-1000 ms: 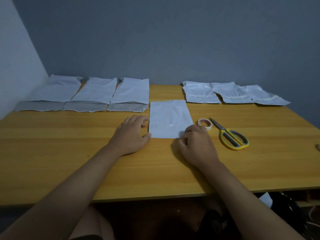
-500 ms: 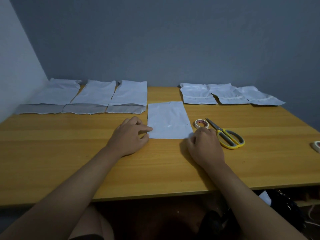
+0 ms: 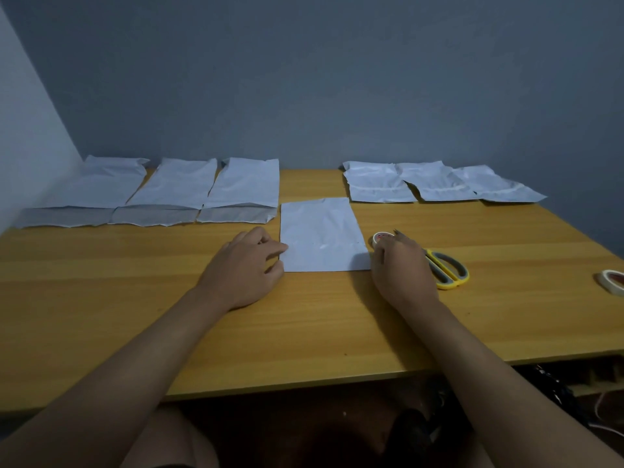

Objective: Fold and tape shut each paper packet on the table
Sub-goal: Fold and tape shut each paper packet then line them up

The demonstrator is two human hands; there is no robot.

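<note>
A flat white paper packet (image 3: 320, 234) lies in the middle of the wooden table (image 3: 135, 298). My left hand (image 3: 243, 265) rests on the table, and its fingertips touch the packet's left edge. My right hand (image 3: 401, 265) lies just right of the packet. Its thumb and fingers curl round a small roll of tape (image 3: 380, 237). Three unfolded packets (image 3: 172, 185) lie in a row at the back left with their flaps open. Three creased, folded packets (image 3: 435, 184) lie at the back right.
Yellow-handled scissors (image 3: 449, 268) lie right of my right hand, which partly covers them. A second tape roll (image 3: 613, 281) sits at the table's right edge. The grey wall stands right behind the packets. Dark clutter lies under the table.
My right hand left the packet's near right corner and moved right and back onto the tape roll. My left hand stayed at the packet's left edge.
</note>
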